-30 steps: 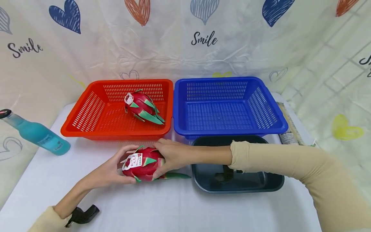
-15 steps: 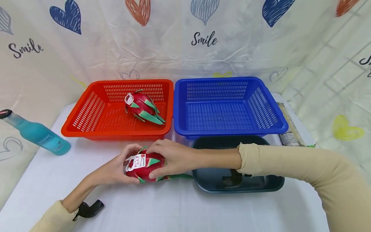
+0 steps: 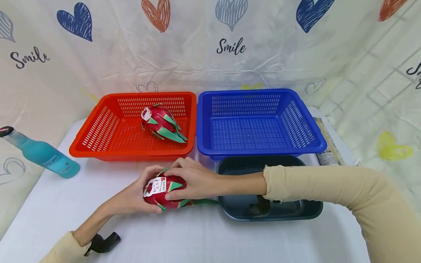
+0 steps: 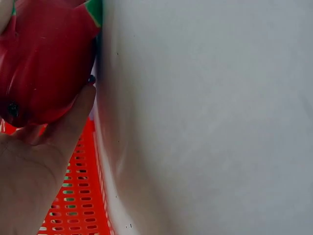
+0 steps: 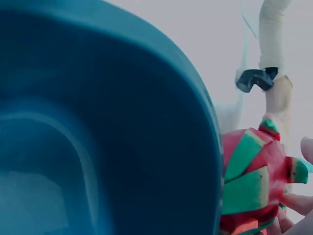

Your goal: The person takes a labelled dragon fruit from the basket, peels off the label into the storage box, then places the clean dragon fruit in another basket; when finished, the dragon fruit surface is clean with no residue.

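A red dragon fruit (image 3: pixel 169 182) with green scales and a white label lies on its side at the table's middle, between both hands. My left hand (image 3: pixel 133 197) grips its left end, fingers behind and thumb in front. From the right, my right hand (image 3: pixel 198 182) holds it, fingers over the far side and thumb on the near side. Its long green leaves (image 3: pixel 204 201) point toward the dark basin (image 3: pixel 269 219). In the left wrist view the fruit's rounded red end (image 4: pixel 44 63) rests against the left palm; the right wrist view shows its green scales (image 5: pixel 244 196) beside the basin's rim.
Behind the hands stands a red basket (image 3: pixel 131 155) with another labelled dragon fruit (image 3: pixel 161 120) inside. A blue basket (image 3: pixel 260 148) adjoins it on the right. A bottle of blue liquid (image 3: pixel 46 157) is at far left. A flat packet (image 3: pixel 329 146) lies beyond the blue basket.
My left hand and the dragon fruit have shifted slightly to the right. My right fingers and thumb have come further left over the fruit.
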Demonstrator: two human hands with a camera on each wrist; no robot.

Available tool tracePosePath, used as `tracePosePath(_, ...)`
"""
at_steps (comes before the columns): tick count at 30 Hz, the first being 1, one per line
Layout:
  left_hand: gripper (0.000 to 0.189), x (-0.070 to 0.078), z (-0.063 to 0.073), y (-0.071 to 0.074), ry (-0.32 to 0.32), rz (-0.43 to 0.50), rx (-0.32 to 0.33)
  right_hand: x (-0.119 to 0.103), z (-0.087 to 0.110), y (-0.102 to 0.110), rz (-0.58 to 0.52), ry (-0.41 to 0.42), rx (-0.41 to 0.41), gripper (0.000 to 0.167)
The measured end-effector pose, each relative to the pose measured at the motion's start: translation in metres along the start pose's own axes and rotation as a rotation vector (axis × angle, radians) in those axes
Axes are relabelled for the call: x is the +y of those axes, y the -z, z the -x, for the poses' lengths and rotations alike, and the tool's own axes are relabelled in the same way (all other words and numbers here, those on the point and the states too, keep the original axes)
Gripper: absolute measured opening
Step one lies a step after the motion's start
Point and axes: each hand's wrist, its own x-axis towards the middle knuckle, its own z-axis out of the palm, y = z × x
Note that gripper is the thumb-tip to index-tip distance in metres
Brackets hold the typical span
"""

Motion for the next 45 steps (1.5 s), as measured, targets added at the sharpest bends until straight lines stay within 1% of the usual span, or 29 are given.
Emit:
tracePosePath(4,0.099,0.000,0.000,0.000,-0.006,-0.018,0.007,-0.001,-0.001,-0.004,0.007,-0.001,0.027,0.053)
tracePosePath(6,0.099,0.000,0.000,0.000,-0.011,-0.013,0.007,-0.001,-0.001,-0.006,0.011,-0.009,0.034,0.054)
tracePosePath(11,0.098,-0.001,0.000,0.000,-0.017,0.001,0.006,-0.004,-0.002,-0.008,-0.023,-0.065,0.035,0.052)
tracePosePath(19,0.097,0.000,0.000,0.000,-0.022,-0.010,0.010,-0.005,-0.005,-0.011,-0.091,-0.150,0.026,0.048)
tracePosePath(27,0.096,0.001,0.000,-0.001,-0.027,-0.034,0.009,-0.009,-0.004,-0.012,-0.118,-0.154,0.026,0.048)
tracePosePath(30,0.097,0.001,0.000,-0.001,-0.029,-0.042,0.013,-0.010,-0.005,-0.012,-0.118,-0.165,0.032,0.045)
tracePosePath(34,0.099,0.001,0.001,-0.002,-0.042,-0.044,0.017,-0.012,-0.007,-0.012,-0.156,-0.179,0.071,0.035)
tracePosePath(40,0.101,0.003,0.001,-0.003,-0.068,-0.055,0.015,-0.012,-0.013,-0.015,-0.217,-0.167,0.169,0.016)
tracePosePath(45,0.101,0.002,0.000,-0.003,-0.084,-0.061,0.015,-0.010,-0.016,-0.017,-0.241,-0.163,0.217,0.012)
